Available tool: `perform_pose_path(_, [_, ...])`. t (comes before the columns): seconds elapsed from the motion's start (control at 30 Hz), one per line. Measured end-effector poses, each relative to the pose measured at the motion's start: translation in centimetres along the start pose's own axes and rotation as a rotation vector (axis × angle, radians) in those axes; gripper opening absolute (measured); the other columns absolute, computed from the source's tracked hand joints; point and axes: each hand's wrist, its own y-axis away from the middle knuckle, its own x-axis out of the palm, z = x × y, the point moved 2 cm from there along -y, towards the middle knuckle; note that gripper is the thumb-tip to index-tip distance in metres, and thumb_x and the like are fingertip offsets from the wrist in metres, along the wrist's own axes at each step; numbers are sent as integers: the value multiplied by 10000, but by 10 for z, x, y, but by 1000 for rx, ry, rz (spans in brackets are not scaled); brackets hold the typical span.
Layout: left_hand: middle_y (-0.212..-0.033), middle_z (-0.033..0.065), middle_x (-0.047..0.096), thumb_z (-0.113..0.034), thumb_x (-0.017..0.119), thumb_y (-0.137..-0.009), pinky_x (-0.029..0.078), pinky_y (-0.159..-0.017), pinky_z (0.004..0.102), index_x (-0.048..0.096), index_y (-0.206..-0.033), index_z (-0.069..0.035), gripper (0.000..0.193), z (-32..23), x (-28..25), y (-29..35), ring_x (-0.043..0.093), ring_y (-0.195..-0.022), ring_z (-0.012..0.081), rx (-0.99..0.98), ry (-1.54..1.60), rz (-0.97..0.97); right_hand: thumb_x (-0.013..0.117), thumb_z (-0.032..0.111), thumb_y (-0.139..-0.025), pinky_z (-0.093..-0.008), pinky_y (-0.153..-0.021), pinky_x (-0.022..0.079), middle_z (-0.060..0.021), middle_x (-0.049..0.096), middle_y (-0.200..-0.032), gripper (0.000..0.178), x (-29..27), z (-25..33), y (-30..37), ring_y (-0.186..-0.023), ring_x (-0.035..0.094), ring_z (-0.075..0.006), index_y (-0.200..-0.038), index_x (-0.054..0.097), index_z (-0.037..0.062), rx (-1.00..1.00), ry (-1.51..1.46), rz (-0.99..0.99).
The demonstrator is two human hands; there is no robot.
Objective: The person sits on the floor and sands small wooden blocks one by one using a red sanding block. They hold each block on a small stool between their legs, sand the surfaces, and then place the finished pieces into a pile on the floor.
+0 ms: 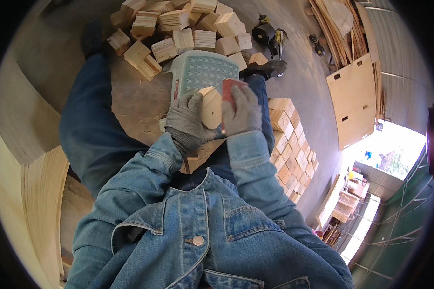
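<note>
In a grey glove, my left hand (187, 113) grips a pale wooden block (211, 110) with angled corners and a small dark spot on its face. The block is held over the near part of a light green plastic step stool (205, 72). My right hand (242, 110), gloved too, is closed around a flat red sanding block (229, 92) just to the right of the wood. Whether the red block touches the wood's side is hard to make out.
A loose heap of wooden blocks (178, 21) lies beyond the stool. More blocks stand in a neat stack (292, 144) beside my right leg. Power tools (265, 32) rest on the floor near my right shoe. Large plywood sheets (41, 192) stand at the left, and boards (354, 101) lean at the right.
</note>
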Motion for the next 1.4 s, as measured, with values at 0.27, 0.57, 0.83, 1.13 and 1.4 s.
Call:
perform_pose_path(0.27, [-1435,268,484,-581,952,-607,476,-1113,523,380,-1555,-38,1233,-7,-6,2,525,-1321,442,-80,-7,61,672,345,-916,-529,-1007,532,-154,507,-1551,550,13,12,-11,-1148,631,-449,-1443,640,191,14,82,-28])
perform_pose_path(0.57, [-1452,272,481,-541,924,-645,443,-1147,525,408,-1520,-9,1147,-6,-9,-1,502,-1341,453,-50,-24,99,660,367,-923,-480,-1076,510,-149,518,-1567,543,14,-7,-61,-1246,613,-426,-1439,655,195,69,0,11])
perform_pose_path(0.83, [-1498,286,460,-648,942,-596,417,-1179,531,401,-1517,22,1261,1,-5,3,480,-1374,448,-61,-42,113,683,364,-928,-539,-1039,519,-160,474,-1566,590,10,17,4,-1204,602,-462,-1479,597,170,27,22,41])
perform_pose_path(1.13, [-1428,270,492,-642,949,-587,440,-1151,528,403,-1522,5,1262,-6,-6,-1,502,-1347,447,-75,-16,103,681,353,-907,-501,-1055,522,-170,565,-1500,509,25,-6,-57,-1188,643,-451,-1385,671,178,82,-30,-24])
perform_pose_path(1.4, [-1426,264,492,-535,953,-619,472,-1121,513,415,-1512,-10,1168,-3,-8,0,533,-1305,453,-22,-1,49,729,248,-895,-474,-1106,504,-223,583,-1472,515,-1,-37,-12,-1273,619,-442,-1379,669,82,-58,-165,-78])
